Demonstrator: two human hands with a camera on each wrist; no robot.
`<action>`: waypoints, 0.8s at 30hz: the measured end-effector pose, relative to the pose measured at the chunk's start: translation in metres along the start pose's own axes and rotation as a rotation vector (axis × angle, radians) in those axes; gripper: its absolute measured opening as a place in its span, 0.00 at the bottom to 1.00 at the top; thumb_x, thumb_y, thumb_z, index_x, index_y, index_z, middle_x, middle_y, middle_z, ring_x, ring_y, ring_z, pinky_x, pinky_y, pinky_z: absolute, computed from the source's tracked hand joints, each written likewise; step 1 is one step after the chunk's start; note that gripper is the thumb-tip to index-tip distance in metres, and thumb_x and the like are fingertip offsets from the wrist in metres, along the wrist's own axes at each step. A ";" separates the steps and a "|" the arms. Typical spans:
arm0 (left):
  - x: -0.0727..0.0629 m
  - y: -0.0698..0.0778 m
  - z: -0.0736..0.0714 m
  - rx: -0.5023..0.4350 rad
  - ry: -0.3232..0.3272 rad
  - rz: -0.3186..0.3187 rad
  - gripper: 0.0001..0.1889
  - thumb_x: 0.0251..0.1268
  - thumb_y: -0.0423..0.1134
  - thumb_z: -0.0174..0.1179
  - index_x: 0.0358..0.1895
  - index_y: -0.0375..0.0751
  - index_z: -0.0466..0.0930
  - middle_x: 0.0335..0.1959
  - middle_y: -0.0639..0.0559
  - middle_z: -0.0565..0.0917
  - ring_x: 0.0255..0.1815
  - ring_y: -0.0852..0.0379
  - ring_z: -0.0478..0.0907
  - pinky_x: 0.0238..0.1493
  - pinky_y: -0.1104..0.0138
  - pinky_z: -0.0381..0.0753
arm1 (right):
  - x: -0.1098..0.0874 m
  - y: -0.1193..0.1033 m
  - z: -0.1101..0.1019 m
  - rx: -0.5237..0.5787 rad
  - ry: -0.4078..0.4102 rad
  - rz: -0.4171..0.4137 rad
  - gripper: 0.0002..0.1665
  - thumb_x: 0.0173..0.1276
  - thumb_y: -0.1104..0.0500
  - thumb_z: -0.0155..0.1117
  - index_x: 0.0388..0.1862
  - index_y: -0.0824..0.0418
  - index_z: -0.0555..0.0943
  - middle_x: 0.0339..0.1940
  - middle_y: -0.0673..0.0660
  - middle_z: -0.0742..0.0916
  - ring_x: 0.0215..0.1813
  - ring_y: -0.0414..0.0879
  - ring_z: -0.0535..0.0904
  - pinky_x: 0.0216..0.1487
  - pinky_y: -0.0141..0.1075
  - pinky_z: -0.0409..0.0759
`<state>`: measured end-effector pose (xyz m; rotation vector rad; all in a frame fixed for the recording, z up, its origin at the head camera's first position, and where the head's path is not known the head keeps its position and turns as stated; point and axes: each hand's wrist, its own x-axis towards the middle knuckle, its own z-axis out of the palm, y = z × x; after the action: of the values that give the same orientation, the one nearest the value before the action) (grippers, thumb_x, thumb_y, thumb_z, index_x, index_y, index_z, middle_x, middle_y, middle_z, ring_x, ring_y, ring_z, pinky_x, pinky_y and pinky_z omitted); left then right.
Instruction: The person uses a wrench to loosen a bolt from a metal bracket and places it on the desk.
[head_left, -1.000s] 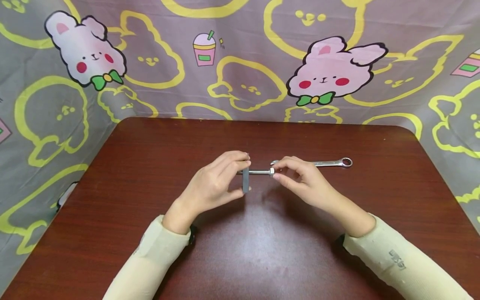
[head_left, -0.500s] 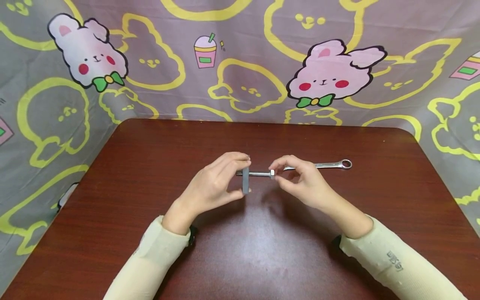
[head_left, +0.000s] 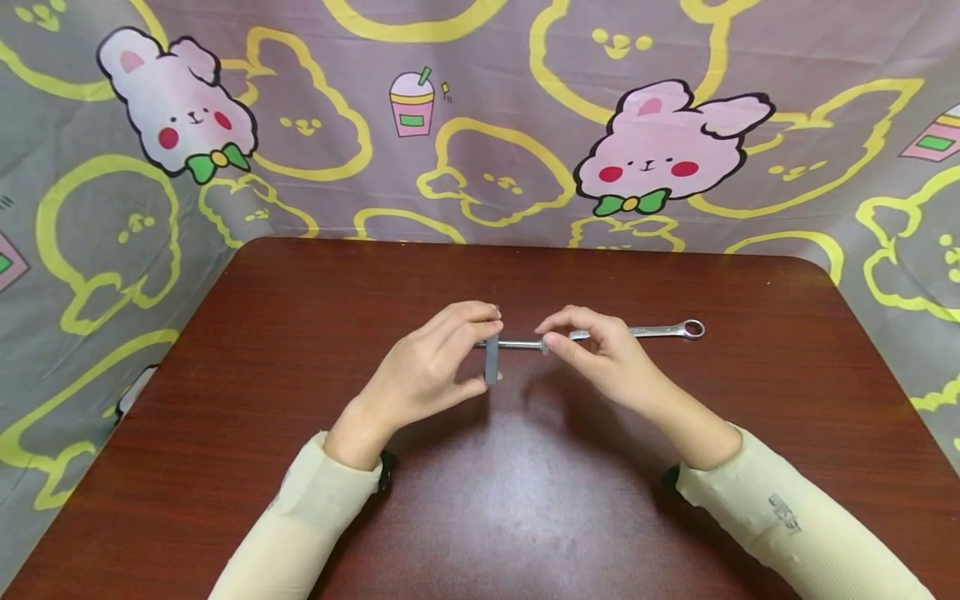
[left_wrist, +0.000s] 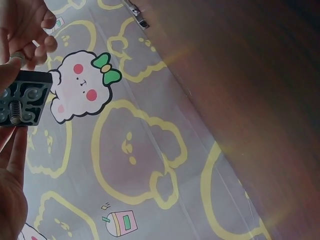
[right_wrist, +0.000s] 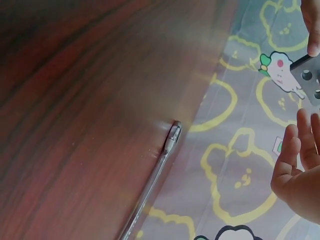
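Observation:
My left hand (head_left: 431,367) grips a square grey plate (head_left: 491,362) on edge, fingers over its top and thumb under it. A silver bolt (head_left: 519,344) runs level through the plate, its head on the right; the left wrist view shows its threaded end (left_wrist: 16,111) on the plate's dark, recessed side. My right hand (head_left: 618,358) is at the bolt head, thumb over it and forefinger curled above. In the right wrist view, holes show in the plate (right_wrist: 300,70) and the right fingers (right_wrist: 287,155) are bent.
Behind the right hand a combination wrench (head_left: 667,331) lies on the brown wooden table (head_left: 360,283), its ring end to the right and its other end partly hidden. A patterned curtain (head_left: 495,108) stands along the table's back and sides.
My right hand has let up from the bolt head, then rolled its thumb upward over it. The left hand keeps the plate nearly in place.

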<state>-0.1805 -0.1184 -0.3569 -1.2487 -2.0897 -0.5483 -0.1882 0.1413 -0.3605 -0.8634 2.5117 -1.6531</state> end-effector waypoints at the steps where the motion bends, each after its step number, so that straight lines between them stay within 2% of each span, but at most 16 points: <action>1: 0.000 0.000 0.000 0.003 0.001 0.004 0.30 0.43 0.31 0.76 0.54 0.32 0.76 0.56 0.41 0.80 0.60 0.49 0.78 0.62 0.66 0.80 | 0.001 0.000 0.000 -0.007 -0.006 -0.003 0.08 0.73 0.63 0.60 0.45 0.60 0.84 0.41 0.55 0.86 0.43 0.37 0.80 0.39 0.30 0.83; 5: -0.001 0.000 0.000 0.018 0.004 0.011 0.30 0.43 0.31 0.75 0.54 0.33 0.76 0.56 0.42 0.80 0.61 0.49 0.78 0.63 0.66 0.79 | 0.003 0.002 0.000 -0.023 -0.040 -0.020 0.07 0.72 0.64 0.59 0.38 0.61 0.85 0.36 0.56 0.86 0.42 0.39 0.79 0.40 0.30 0.81; 8: -0.001 0.000 0.000 0.024 -0.002 0.010 0.30 0.43 0.30 0.75 0.54 0.33 0.77 0.56 0.42 0.80 0.61 0.49 0.78 0.62 0.66 0.80 | 0.003 0.001 0.001 -0.005 -0.066 -0.001 0.07 0.72 0.65 0.59 0.35 0.62 0.84 0.33 0.56 0.86 0.39 0.40 0.79 0.39 0.30 0.81; 13: -0.002 0.000 -0.001 0.025 -0.018 0.002 0.30 0.43 0.30 0.75 0.54 0.33 0.76 0.57 0.42 0.80 0.62 0.49 0.78 0.62 0.66 0.80 | 0.002 -0.001 0.003 -0.014 -0.071 0.049 0.04 0.68 0.65 0.64 0.40 0.63 0.83 0.32 0.53 0.85 0.37 0.37 0.80 0.37 0.30 0.82; 20: -0.002 -0.001 -0.001 0.020 -0.022 -0.014 0.29 0.44 0.31 0.75 0.54 0.33 0.76 0.56 0.42 0.81 0.62 0.50 0.78 0.63 0.66 0.79 | 0.000 -0.004 0.006 -0.053 -0.016 -0.013 0.13 0.60 0.69 0.71 0.43 0.61 0.80 0.37 0.52 0.83 0.40 0.38 0.77 0.32 0.30 0.81; 24: -0.003 -0.001 -0.001 0.013 -0.020 -0.022 0.28 0.45 0.31 0.75 0.54 0.33 0.76 0.57 0.42 0.80 0.62 0.50 0.78 0.62 0.66 0.79 | -0.001 -0.007 0.007 -0.069 -0.002 -0.040 0.15 0.59 0.71 0.71 0.43 0.60 0.80 0.40 0.52 0.82 0.41 0.38 0.76 0.34 0.30 0.82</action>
<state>-0.1801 -0.1212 -0.3584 -1.2301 -2.1222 -0.5327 -0.1822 0.1336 -0.3582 -0.9266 2.5813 -1.5843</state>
